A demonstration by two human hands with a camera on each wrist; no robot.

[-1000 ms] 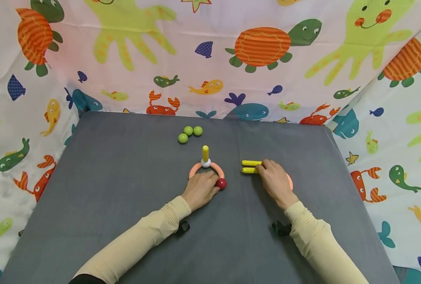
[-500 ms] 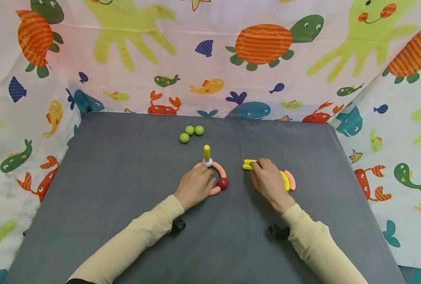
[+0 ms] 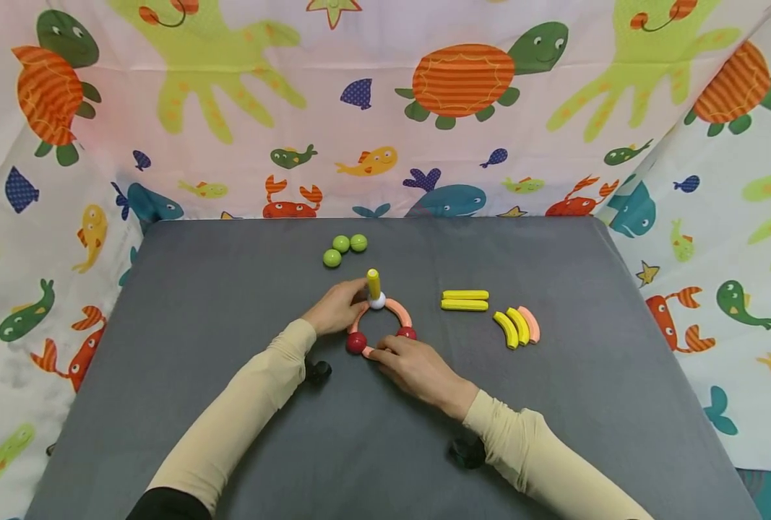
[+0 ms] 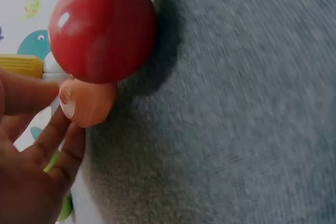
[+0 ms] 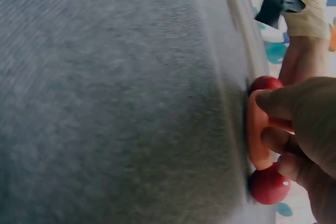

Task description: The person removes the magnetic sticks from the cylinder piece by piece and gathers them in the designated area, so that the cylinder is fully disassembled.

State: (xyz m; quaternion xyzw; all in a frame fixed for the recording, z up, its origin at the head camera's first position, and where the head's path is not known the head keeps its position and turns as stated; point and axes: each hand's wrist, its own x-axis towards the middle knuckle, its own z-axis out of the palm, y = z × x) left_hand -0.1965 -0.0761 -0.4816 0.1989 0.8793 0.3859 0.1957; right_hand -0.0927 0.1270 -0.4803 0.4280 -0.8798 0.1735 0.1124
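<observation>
Pink curved sticks and balls form a ring on the table. In the head view, a red ball [image 3: 356, 342] is at its lower left, another red ball [image 3: 407, 333] at its right and a white ball [image 3: 377, 300] at its top. From the white ball a yellow stick [image 3: 374, 283] stands upright. My left hand [image 3: 338, 308] holds the left pink curved stick [image 4: 94, 103] near the white ball, thumb and fingers on either side. My right hand [image 3: 422, 370] pinches the lower pink curved stick [image 5: 257, 132] between the two red balls; its fingers partly cover the right ball.
Several green balls [image 3: 341, 244] lie behind the ring. To the right are two straight yellow sticks [image 3: 464, 300], side by side. Beyond them, two yellow curved sticks [image 3: 514, 327] and a pink curved stick [image 3: 529, 324] lie together on the grey table [image 3: 242, 274].
My right hand has left the yellow sticks and moved left to the ring's lower part. My left hand has shifted up and left towards the white ball, uncovering the left red ball.
</observation>
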